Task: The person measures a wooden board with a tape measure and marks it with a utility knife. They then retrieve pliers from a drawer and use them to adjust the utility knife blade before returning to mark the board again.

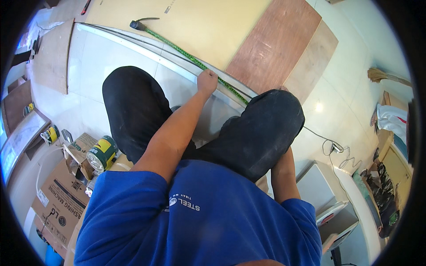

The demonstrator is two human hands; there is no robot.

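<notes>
My left hand point(207, 81) is closed on a green tape measure blade point(177, 49), which runs diagonally from its dark case point(136, 25) at the upper left down toward my right knee. Beside it lie a long white strip point(124, 48) and a thin dark line. Beyond are a pale yellow board point(186, 17) and a reddish wood board point(270, 35) with a lighter piece point(315, 57) alongside. My right hand point(283, 88) is mostly hidden behind my bent right knee, near the lighter board; what it holds cannot be seen.
Cardboard boxes point(62, 195) and green cans point(101, 154) stand at lower left, near other panels point(49, 60). A cable with an adapter point(337, 147) lies at right. A straw broom point(386, 76), white cabinet pieces point(321, 193) and heaped cloth point(384, 208) are along the right.
</notes>
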